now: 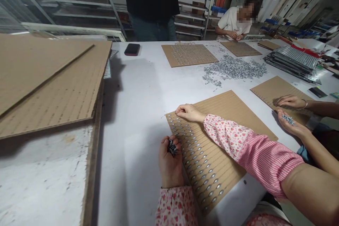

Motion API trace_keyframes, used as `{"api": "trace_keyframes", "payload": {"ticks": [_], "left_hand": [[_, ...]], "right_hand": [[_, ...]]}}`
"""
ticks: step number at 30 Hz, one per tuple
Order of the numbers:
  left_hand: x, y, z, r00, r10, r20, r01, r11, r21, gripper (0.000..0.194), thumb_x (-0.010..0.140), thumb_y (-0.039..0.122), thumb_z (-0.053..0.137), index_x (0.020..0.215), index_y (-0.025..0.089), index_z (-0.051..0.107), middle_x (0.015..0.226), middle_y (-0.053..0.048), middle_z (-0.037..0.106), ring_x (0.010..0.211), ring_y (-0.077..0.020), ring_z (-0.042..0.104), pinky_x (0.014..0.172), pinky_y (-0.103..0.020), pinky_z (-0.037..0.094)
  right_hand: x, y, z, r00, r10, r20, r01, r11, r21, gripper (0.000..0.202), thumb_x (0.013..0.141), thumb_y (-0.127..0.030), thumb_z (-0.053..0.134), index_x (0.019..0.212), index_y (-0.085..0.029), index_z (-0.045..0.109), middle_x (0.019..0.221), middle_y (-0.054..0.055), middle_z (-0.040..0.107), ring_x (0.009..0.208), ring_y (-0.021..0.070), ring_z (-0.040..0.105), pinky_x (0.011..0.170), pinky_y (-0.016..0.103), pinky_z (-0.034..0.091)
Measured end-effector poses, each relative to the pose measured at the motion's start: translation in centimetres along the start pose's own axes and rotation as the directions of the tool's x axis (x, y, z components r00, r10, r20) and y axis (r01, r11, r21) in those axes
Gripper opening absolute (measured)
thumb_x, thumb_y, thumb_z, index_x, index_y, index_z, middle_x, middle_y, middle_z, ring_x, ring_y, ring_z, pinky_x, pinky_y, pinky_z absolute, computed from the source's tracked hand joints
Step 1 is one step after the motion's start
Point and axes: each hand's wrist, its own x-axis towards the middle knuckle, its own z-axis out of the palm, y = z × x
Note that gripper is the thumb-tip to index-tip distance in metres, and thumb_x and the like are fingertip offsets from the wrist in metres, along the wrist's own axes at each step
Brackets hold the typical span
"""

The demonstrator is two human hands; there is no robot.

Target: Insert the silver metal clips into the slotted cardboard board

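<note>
My left hand [171, 162] is cupped around a handful of small grey metal pieces [172, 147], beside the left edge of a cardboard sheet [225, 120]. Rows of shiny oval metal pieces [203, 176] sit in the sheet along its left side; the rest of it shows thin parallel lines. My right hand [190, 113] rests at the sheet's far left corner, its fingertips pinched together against the cardboard by the end of the rows. Whatever is between those fingertips is too small or hidden to make out. Patterned pink sleeves cover both forearms.
A loose pile of metal pieces [235, 67] lies beyond the sheet, near another filled cardboard sheet [189, 55]. At right, a co-worker's hands [291, 123] work over a cardboard sheet [275, 90]. Stacked cardboard [53, 88] stands at left; a phone [132, 49] lies behind. Two people are opposite.
</note>
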Motion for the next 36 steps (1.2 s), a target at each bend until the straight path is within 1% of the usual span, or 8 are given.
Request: {"api": "trace_keyframes", "payload": {"ticks": [12,15,19,22,25,30,33,36], "left_hand": [[-0.2,-0.3,0.0,0.998,0.062,0.015,-0.063,0.994,0.088,0.018,0.069,0.013,0.076,0.084,0.013,0.067,0.078,-0.001,0.061,0.065,-0.0068,0.056,0.055,-0.014,0.046],[-0.2,-0.5,-0.1,0.997,0.073,0.019,-0.074,0.993,0.088,0.019,0.066,0.017,0.079,0.079,0.015,0.065,0.074,0.001,0.059,0.061,-0.0057,0.054,0.052,-0.013,0.043],[-0.2,-0.6,0.1,0.997,0.068,0.035,-0.07,0.994,0.081,0.021,0.066,0.023,0.08,0.073,0.013,0.063,0.07,0.002,0.057,0.056,-0.0049,0.05,0.046,-0.013,0.039],[-0.3,-0.6,0.3,0.998,0.051,0.045,-0.055,0.995,0.081,0.021,0.065,0.023,0.081,0.072,0.013,0.063,0.066,0.002,0.055,0.053,-0.0048,0.047,0.042,-0.013,0.036],[-0.4,-0.5,0.5,0.999,0.031,0.033,-0.033,0.997,0.071,0.016,0.07,0.022,0.076,0.073,0.012,0.064,0.065,0.002,0.054,0.051,-0.0044,0.046,0.039,-0.012,0.034],[-0.5,0.3,0.8,0.999,-0.024,-0.037,0.025,0.999,0.029,0.013,0.085,0.011,0.053,0.09,0.01,0.065,0.074,-0.003,0.059,0.058,-0.0059,0.054,0.045,-0.011,0.043],[-0.6,0.5,0.8,0.997,-0.044,-0.057,0.044,0.999,0.009,0.014,0.086,0.006,0.049,0.088,0.011,0.062,0.071,-0.001,0.058,0.054,-0.0046,0.053,0.044,-0.01,0.043],[-0.6,0.5,0.8,0.996,-0.06,-0.072,0.059,0.998,-0.006,0.014,0.088,0.007,0.048,0.082,0.011,0.06,0.069,0.0,0.058,0.052,-0.0046,0.054,0.043,-0.011,0.045]], "right_hand": [[0.4,-0.8,1.1,0.987,-0.147,-0.062,0.131,0.969,-0.209,0.009,0.078,-0.016,0.062,0.069,-0.015,0.061,0.067,-0.001,0.055,0.07,0.0108,0.047,0.085,0.029,0.034],[-0.8,-1.5,1.1,0.993,-0.106,-0.049,0.104,0.994,-0.027,0.007,0.078,-0.02,0.062,0.075,-0.015,0.062,0.069,-0.001,0.057,0.069,0.0103,0.05,0.077,0.026,0.039],[-3.6,-2.9,1.1,0.946,-0.144,0.29,0.02,0.919,0.393,0.021,0.074,-0.029,0.068,0.087,-0.014,0.063,0.073,-0.002,0.061,0.065,0.0091,0.054,0.064,0.022,0.042],[-5.4,-3.6,1.6,0.907,-0.193,0.374,-0.029,0.857,0.514,0.031,0.071,-0.039,0.072,0.086,-0.014,0.062,0.072,-0.001,0.064,0.065,0.01,0.059,0.064,0.022,0.044],[-5.6,-3.7,2.3,0.935,-0.148,0.323,-0.079,0.799,0.596,0.033,0.072,-0.045,0.069,0.081,-0.014,0.06,0.071,0.0,0.065,0.065,0.0103,0.061,0.066,0.023,0.047],[-2.5,-2.2,1.8,0.994,0.102,0.025,-0.093,0.741,0.665,0.022,0.072,-0.033,0.07,0.078,-0.015,0.057,0.073,0.0,0.067,0.069,0.0092,0.062,0.071,0.023,0.047],[-0.4,-1.2,0.9,0.979,0.191,-0.079,-0.136,0.883,0.449,0.013,0.072,-0.024,0.067,0.079,-0.015,0.062,0.067,-0.001,0.064,0.065,0.0091,0.059,0.068,0.022,0.045],[0.7,-0.8,0.4,0.983,0.133,-0.128,-0.113,0.982,0.149,0.011,0.074,-0.026,0.066,0.078,-0.016,0.067,0.068,-0.001,0.064,0.065,0.0096,0.056,0.068,0.023,0.042]]}}
